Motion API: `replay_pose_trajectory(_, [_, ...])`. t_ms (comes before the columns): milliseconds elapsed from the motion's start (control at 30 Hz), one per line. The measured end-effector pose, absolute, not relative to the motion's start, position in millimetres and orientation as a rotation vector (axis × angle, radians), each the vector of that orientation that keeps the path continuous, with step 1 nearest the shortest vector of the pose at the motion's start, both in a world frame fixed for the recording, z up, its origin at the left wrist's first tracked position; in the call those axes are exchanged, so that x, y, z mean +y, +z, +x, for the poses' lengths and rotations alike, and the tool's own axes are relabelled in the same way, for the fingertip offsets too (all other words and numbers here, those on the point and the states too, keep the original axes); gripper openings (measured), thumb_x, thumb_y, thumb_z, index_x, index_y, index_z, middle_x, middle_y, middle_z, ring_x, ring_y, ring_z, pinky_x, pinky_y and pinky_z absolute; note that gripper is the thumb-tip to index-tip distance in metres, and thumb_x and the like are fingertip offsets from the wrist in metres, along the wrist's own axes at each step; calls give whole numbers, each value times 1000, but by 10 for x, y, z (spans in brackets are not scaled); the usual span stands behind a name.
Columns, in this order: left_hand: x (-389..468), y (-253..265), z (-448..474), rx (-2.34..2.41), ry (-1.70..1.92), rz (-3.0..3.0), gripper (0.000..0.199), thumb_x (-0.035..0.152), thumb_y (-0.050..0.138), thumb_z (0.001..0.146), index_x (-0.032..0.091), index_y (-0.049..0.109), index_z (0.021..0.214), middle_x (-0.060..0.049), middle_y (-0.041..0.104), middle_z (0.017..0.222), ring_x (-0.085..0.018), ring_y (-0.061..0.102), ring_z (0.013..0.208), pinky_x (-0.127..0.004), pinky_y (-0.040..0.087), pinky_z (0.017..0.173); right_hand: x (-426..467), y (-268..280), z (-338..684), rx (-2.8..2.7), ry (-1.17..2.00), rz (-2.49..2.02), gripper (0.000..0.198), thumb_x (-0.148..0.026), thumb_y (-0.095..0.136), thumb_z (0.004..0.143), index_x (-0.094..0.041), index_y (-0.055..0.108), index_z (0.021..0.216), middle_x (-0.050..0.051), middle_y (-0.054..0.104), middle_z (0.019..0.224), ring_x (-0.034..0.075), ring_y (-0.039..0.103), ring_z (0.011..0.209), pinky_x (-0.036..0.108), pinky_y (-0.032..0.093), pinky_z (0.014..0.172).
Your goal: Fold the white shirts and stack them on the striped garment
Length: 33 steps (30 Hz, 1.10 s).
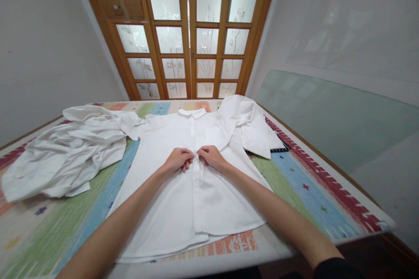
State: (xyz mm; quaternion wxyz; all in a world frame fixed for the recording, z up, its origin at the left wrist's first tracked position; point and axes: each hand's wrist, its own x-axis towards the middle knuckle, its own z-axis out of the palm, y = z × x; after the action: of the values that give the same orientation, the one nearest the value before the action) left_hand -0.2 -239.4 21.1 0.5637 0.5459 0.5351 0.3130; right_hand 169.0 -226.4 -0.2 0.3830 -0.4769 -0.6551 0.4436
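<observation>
A white short-sleeved shirt (157,209) lies face up on the table, its collar at the far end and its hem toward me. Both my hands meet at its front placket, about halfway down. My left hand (180,159) pinches the placket edge from the left, fingers curled. From the right, my right hand (211,156) pinches the same strip, and the fabric there is slightly lifted and puckered. Any button between the fingertips is too small to make out. Below the hands the placket runs down to the hem, where the two front edges lie close together.
A crumpled heap of white garments (68,152) lies on the left. More folded white cloth (248,126) rests at the back right, over something dark-edged. A striped, patterned cloth (294,183) covers the table. Beyond stand wooden glass-paned doors (190,35); a pale glass panel (334,113) leans at right.
</observation>
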Motion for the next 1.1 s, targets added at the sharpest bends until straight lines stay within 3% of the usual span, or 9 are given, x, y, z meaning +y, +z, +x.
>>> replay_pose_trajectory(267, [-2427,167,-5,1236,969,1388,11,24,70,70,14,66,71,0,64,55,-10,59,46,-21,48,50,-2267,-33,1734,-1643,1275,-1103,19,-33,66,71,-15,69,77,-3,60,57,9,49,45,21,39,45])
replay_pose_trajectory(500, [-2420,116,20,1288,1068,1272,19,29,76,63,14,66,69,-3,69,61,-14,65,58,-27,55,63,-2276,-30,1721,-1641,1278,-1083,14,-26,61,70,-16,68,77,-4,59,55,8,48,45,20,38,45])
replay_pose_trajectory(767, [-2379,49,-16,1354,1007,1426,33,46,71,65,13,69,61,-5,68,58,-15,63,58,-25,48,58,-2279,-93,1700,-1661,1190,-1057,23,-36,70,67,-15,68,77,-2,64,60,10,51,49,22,40,49])
replay_pose_trajectory(967, [-2403,71,-25,1356,971,1533,25,39,65,68,15,67,62,1,58,47,-9,48,42,-21,35,44,-2285,-106,1703,-1741,1041,-1118,23,-37,71,70,-15,69,76,1,67,64,12,58,58,22,42,55])
replay_pose_trajectory(1100, [-2410,69,-19,1335,1028,1554,20,34,63,68,15,63,60,3,55,45,-8,46,42,-20,34,45,-2311,-69,1691,-1798,943,-1149,21,-36,70,73,-15,69,75,1,67,66,12,58,61,22,42,58])
